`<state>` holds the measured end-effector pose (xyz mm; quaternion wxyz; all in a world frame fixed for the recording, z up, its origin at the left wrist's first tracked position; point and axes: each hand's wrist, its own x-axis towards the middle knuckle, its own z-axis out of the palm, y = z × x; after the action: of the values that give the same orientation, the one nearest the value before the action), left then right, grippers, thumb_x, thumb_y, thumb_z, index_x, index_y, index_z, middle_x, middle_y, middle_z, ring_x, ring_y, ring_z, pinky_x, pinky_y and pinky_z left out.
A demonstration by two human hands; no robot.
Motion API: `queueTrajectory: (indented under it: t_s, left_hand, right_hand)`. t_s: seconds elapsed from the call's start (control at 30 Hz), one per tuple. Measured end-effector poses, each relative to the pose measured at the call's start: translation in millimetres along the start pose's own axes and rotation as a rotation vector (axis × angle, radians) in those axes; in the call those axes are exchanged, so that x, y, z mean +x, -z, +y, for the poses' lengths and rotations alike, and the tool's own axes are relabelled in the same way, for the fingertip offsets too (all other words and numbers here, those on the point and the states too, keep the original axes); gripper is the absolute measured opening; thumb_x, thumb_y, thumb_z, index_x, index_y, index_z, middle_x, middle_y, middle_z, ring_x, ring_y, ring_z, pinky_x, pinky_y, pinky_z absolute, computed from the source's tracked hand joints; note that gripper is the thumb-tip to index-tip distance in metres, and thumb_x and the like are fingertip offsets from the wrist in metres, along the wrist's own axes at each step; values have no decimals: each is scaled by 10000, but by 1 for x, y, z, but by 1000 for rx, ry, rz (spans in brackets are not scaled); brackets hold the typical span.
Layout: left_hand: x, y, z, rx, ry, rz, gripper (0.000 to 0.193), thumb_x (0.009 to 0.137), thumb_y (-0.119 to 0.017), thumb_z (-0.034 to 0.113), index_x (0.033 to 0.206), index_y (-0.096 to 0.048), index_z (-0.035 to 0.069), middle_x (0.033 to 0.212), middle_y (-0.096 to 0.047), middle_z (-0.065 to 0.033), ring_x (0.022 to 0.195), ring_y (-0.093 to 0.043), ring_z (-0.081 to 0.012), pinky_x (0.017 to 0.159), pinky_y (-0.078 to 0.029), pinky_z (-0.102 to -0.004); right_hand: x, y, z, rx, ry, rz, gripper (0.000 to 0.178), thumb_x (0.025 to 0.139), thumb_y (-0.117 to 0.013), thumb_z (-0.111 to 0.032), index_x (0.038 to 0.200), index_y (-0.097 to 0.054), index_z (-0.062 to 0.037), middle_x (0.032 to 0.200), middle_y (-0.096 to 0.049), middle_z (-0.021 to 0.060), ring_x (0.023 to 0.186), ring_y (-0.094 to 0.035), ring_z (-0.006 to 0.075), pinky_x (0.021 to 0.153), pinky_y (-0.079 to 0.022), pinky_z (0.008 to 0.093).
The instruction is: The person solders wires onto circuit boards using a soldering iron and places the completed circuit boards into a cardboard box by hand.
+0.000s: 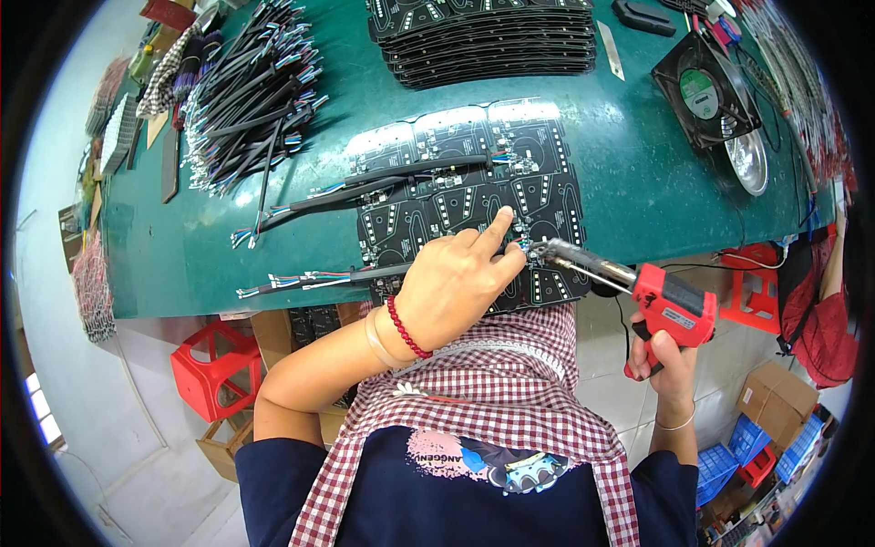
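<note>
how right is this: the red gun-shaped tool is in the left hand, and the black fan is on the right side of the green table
The hand is wrong: the head view shows the red gun-shaped tool in the right hand. The black fan is on the right side of the green table, as you say.

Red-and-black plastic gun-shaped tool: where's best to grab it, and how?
Its black-and-red handle, from the person's side, as the right hand does: the handle juts that way, while the long metal barrel points left and may be hot.
</note>
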<state>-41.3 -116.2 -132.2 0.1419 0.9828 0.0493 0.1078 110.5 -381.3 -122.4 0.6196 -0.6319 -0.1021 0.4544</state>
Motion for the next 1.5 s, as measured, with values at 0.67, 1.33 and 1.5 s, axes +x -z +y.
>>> queueTrajectory:
  t_s: [0.67, 1.33, 1.5]
  left_hand:
    - [-14, 31, 0, 116, 181, -300, 1150, 463, -877, 456, 1453, -338, 230, 1482, -260, -248, 1313, -305, -456, 1014, -281, -586]
    - [54, 51, -134, 37, 326, -429, 756, 635, -759, 590, 1087, -588, 8, 1066, -549, -159, 1077, -479, -322, 870, -365, -437]
    - [28, 91, -77, -141, 82, 53, 486, 675, -794, 290, 943, -553, -37, 1014, -503, -200, 923, -542, -373, 799, -465, -434]
  right_hand:
    - [3, 2, 14, 263, 286, 97, 446, 948, -487, -385, 1103, -449, 31, 564, -466, 52, 368, -388, 92, 356, -371, 245]
    - [-6, -4, 10, 462, 383, 224, 407, 976, -446, -394, 1146, -455, -24, 566, -437, 31, 376, -338, 86, 347, -325, 232]
    - [-3, 3, 5, 421, 470, 188, 401, 979, -444, -382, 1149, -460, -19, 585, -446, 43, 386, -353, 91, 347, -309, 227]
